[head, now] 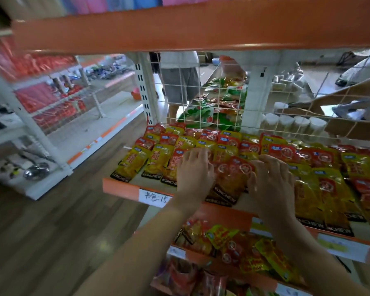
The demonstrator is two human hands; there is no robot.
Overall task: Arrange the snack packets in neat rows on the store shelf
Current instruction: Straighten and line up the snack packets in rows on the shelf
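The job is judged to be partly done. On the store shelf, edged in orange and carrying a handwritten price label, the snack packets are laid flat in overlapping lines that run from the front lip back to the wire mesh. At the left end three yellow packets are seen side by side with their black bottom bands nearly level along the front, and this stretch is taken as already tidy. Toward the middle and back, red and yellow packets are mixed and tilted at differing angles, so the lines there are looser. The left hand is laid palm down with spread, fairly straight fingers on the packets beside those three, and nothing is gripped by it. The right hand is likewise spread wide and pressed flat, its thumb at the edge of a red packet that lies between the two hands and hangs slightly over the front lip. That packet seems to be the one being squared up. To the right, long yellow packets are seen slanted and overlapping, and that stretch is judged to be left for straightening. On the lower shelf a loose heap of packets is visible, unsorted; whether it belongs to this job cannot be told.
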